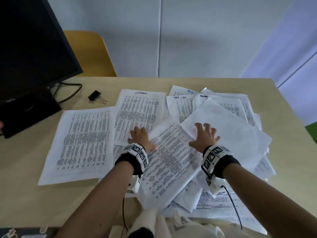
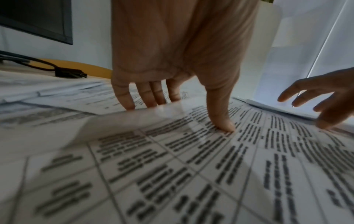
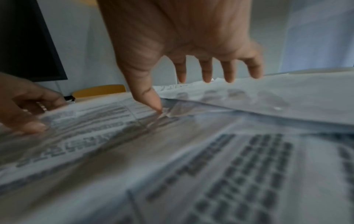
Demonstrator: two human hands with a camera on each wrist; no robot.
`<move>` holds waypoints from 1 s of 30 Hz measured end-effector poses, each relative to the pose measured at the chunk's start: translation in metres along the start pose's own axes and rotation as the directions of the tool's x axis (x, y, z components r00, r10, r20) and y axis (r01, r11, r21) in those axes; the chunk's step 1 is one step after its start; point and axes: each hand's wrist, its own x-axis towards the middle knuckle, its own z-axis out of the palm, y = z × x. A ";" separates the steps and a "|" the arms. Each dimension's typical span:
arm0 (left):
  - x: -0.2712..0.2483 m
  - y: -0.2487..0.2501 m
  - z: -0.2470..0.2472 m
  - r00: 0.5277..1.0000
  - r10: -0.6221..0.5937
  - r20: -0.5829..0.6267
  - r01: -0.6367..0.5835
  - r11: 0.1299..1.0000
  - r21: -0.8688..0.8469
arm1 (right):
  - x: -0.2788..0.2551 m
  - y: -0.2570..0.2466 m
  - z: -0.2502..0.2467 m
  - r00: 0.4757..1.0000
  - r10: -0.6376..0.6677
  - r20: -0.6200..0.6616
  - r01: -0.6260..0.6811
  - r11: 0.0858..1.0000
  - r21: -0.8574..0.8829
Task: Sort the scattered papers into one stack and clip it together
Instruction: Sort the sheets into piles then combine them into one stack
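A: On the table point(image 1: 30, 162): papers point(image 1: 173, 162) scattered in an overlapping heap, one printed sheet point(image 1: 80, 143) lying apart at left.
B: Hands?
A: Left hand point(image 1: 139, 137) flat, fingers straight, thumb pressing a printed page. Right hand point(image 1: 205, 136) spread wide over a blank sheet point(image 1: 231, 134), holding nothing.
B: Clip?
A: Black binder clip point(image 1: 95, 96) on bare table beyond the papers, near the monitor point(image 1: 32, 48).

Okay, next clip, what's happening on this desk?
A person is working on loose printed papers spread over a desk. The left hand lies flat on a sheet near the middle, thumb pressing down. The right hand is spread over a blank sheet on top of the heap. Nothing is stacked yet, and the black binder clip lies untouched near the monitor.
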 end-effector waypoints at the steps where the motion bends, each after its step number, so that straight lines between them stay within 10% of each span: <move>1: -0.001 0.003 0.003 1.000 0.005 -0.004 -0.005 1.000 0.031 | 0.000 0.007 0.002 1.000 0.022 0.012 -0.022 0.999 -0.023; 7: -0.002 0.006 0.004 0.998 0.023 -0.065 -0.042 0.951 -0.305 | 0.007 0.035 0.006 0.998 -0.038 -0.058 0.031 0.991 -0.128; 12: -0.004 0.001 -0.003 0.965 -0.186 -0.187 0.040 0.805 -0.592 | 0.016 0.036 -0.034 0.999 -0.009 -0.047 0.017 0.984 0.179; 15: -0.005 0.001 -0.001 0.963 -0.225 -0.150 0.083 0.775 -0.626 | 0.007 0.016 -0.062 0.976 -0.203 -0.079 0.215 0.956 0.201; 18: -0.007 -0.002 0.005 0.969 -0.237 -0.065 0.136 0.737 -0.662 | -0.017 -0.014 -0.103 0.889 -0.384 -0.250 0.458 0.767 0.449; 21: -0.007 -0.003 0.000 0.971 -0.238 0.005 0.169 0.672 -0.721 | -0.031 -0.031 -0.141 0.886 -0.278 -0.371 0.457 0.394 0.797; 23: -0.008 -0.009 -0.001 0.967 -0.249 0.046 0.203 0.655 -0.728 | -0.022 -0.032 -0.152 0.903 -0.198 -0.381 0.426 0.301 0.853; 26: -0.013 -0.017 -0.001 0.928 -0.345 0.139 0.317 0.539 -0.781 | 0.002 -0.029 -0.136 0.946 -0.157 -0.285 0.325 0.414 0.850; 30: -0.001 -0.017 -0.004 0.954 -0.185 0.236 0.294 0.415 -0.861 | 0.028 -0.018 -0.081 0.991 -0.088 -0.106 0.137 0.631 0.764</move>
